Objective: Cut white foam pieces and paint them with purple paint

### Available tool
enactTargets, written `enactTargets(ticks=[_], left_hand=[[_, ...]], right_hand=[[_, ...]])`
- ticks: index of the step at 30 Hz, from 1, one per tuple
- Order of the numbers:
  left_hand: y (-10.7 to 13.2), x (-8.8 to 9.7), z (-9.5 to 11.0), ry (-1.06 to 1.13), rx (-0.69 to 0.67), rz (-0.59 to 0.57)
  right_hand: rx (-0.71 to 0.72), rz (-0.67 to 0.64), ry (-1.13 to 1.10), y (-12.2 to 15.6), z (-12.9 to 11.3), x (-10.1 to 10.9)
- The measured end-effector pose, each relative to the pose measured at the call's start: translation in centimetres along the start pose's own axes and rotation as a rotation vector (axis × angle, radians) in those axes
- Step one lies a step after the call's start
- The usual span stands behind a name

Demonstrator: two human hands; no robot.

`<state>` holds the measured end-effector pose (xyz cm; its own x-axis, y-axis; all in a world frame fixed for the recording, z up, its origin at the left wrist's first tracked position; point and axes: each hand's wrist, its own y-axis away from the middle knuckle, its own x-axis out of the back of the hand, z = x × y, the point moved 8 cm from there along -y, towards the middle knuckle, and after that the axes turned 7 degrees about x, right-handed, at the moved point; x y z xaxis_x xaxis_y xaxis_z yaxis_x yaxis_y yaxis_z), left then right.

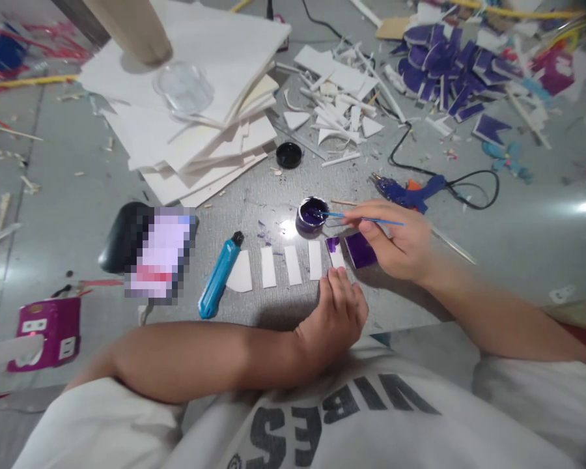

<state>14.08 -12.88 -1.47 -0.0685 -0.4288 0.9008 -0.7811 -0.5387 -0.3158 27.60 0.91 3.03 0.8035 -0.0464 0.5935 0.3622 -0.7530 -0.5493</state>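
Observation:
My right hand [393, 238] pinches a thin paintbrush [371, 219] with a blue handle. The brush's tip is inside a small jar of dark purple paint [312, 215]. My left hand [340, 303] has its curled fingers on the lower end of a white board strip [336, 253], holding it against the table. Purple paint covers the upper part of that strip. Just right of it, partly under my right hand, lies a purple-painted piece [360, 251]. To the left are several white strips [293, 265] in a row and a white piece with a curved edge [241, 272].
A blue utility knife [219, 277] lies left of the strips, near a phone [159, 254]. The jar's black lid [289, 155] sits behind. White sheets [200, 143], scraps [342, 98], purple pieces [449, 65] and a corded glue gun [410, 192] occupy the far side.

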Motion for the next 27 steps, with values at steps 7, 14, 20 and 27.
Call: enactTargets(ticks=[7, 14, 20, 27], left_hand=[[-0.2, 0.4, -0.3, -0.024, -0.01, 0.009], [-0.4, 0.6, -0.6, 0.026, -0.002, -0.019], [-0.7, 1.2, -1.1, 0.019, -0.013, -0.027], [-0.4, 1.0, -1.0, 0.052, -0.024, -0.078]], right_hand=[[-0.15, 0.241, -0.245, 0.8, 1.9, 0.7], [-0.1, 0.511, -0.355, 2.3, 3.2, 3.6], [-0.092, 0.402, -0.213, 3.6, 3.7, 4.9], [-0.093, 0.216, -0.21, 3.3, 2.6, 4.4]])
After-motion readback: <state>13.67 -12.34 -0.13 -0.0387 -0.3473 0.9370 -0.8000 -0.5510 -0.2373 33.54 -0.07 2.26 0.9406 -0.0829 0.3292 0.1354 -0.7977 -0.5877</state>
